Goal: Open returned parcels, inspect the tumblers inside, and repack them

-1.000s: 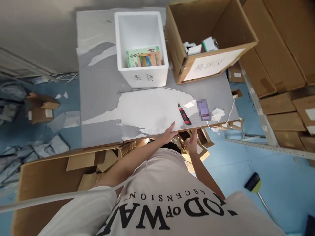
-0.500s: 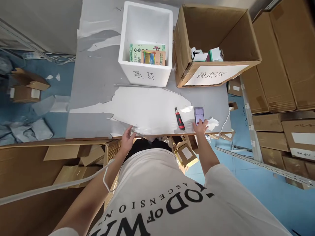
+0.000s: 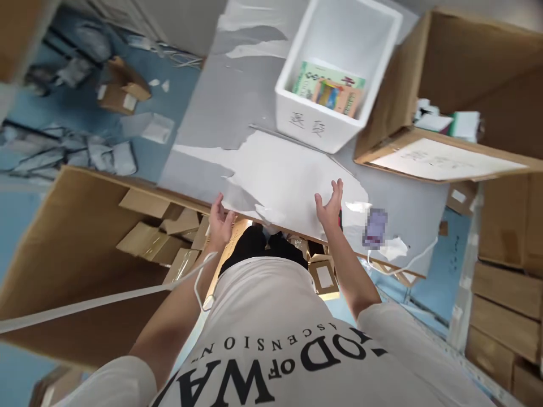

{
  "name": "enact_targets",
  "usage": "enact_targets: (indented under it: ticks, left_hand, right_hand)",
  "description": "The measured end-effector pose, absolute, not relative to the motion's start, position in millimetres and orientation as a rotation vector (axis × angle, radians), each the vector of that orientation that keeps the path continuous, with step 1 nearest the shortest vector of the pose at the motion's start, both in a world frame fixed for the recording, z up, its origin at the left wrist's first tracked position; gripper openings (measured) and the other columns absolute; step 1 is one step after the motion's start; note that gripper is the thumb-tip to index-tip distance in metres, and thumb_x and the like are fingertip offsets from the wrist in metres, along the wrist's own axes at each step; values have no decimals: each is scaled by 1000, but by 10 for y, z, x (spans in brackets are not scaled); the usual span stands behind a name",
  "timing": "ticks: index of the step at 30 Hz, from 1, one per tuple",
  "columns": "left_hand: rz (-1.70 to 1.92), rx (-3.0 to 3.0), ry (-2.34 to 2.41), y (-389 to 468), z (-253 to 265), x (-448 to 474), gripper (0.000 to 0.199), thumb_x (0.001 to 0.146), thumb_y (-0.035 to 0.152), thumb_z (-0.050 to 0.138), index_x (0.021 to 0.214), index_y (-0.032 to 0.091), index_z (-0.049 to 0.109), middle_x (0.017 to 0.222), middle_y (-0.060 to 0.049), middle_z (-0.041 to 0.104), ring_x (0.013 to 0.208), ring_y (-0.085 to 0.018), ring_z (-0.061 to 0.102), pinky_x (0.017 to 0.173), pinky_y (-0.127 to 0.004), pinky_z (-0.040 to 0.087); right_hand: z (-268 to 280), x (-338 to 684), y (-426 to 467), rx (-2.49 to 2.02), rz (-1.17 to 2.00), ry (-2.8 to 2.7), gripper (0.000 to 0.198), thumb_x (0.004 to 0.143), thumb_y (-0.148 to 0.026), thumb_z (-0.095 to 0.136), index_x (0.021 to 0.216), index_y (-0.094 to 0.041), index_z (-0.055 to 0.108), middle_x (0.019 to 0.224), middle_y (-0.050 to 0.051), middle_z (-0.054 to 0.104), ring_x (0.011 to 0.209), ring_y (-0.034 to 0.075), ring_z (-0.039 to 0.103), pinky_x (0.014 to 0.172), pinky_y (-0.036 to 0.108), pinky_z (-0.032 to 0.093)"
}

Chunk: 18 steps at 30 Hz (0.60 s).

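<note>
Across the grey tabletop (image 3: 240, 110), the phone (image 3: 375, 229) lies right of the nearer right hand (image 3: 329, 210), long axis running away from the body, a red-and-black tool (image 3: 340, 219) part-hidden between, left hand (image 3: 220, 225) farther off, both hands' fingers spread, empty.

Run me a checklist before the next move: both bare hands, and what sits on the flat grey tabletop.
1. Left bare hand holding nothing: ok, fingers parted near the front edge.
2. Right bare hand holding nothing: ok, fingers open.
3. Slim black-and-red tool in full view: not ok, only a sliver shows beside the right hand.
4. Rectangular white foam box upright on the flat grey tabletop: ok.
5. Flat purple rectangular phone resting on the tabletop: ok.
6. Phone screen readable: cannot tell, it is blurred.
</note>
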<state>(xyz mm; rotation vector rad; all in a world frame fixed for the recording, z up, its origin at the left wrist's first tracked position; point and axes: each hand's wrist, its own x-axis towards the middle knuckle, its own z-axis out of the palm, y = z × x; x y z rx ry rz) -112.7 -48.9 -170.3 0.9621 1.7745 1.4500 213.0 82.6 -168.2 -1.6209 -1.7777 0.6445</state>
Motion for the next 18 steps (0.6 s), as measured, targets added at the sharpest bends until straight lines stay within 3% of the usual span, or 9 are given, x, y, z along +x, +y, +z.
enact_targets:
  ticks: [8,18]
  left_hand:
    - [1705,762,2175,-1281,-1592,-1778,102,72,78,58,151,22,27,160,-14,25,150,-31,18,123,-44,18]
    - [1869,322,2421,-2558,-1807,-2380,101,76,76,56,152,17,24,160,-18,21,151,-31,14,124,-44,14]
  right_hand:
    - [-1466,440,1172,-1049,907,-2056,72,94,-60,36,151,-21,21,161,14,21,151,29,17,119,58,21]
    - [-1374,-1078,337,-718,1095,-2292,70,95,-64,31,150,-22,26,160,13,25,150,25,22,119,56,23]
